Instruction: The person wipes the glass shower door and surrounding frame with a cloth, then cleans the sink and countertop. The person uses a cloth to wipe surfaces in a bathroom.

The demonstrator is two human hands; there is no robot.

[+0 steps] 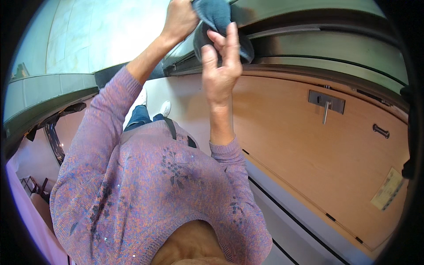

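Note:
At the top centre, my left hand [181, 20] holds the edge of a dark blue-green cloth [213, 13], its fingers partly hidden by the cloth and the picture's upper rim. My right hand [223, 69] is raised just below the cloth, palm side showing, fingers apart and a little blurred; it overlaps the cloth's hanging dark lower part. Whether its fingertips touch the fabric cannot be told. Behind the cloth runs a shiny metal door frame [294, 48].
A wooden door [298, 132] with a metal lever handle [326, 111], a small metal fitting [381, 131] and a paper notice [387, 189] bearing writing stands at right. Pale tiles [76, 39] line the upper left, above a dark-edged ledge [49, 94].

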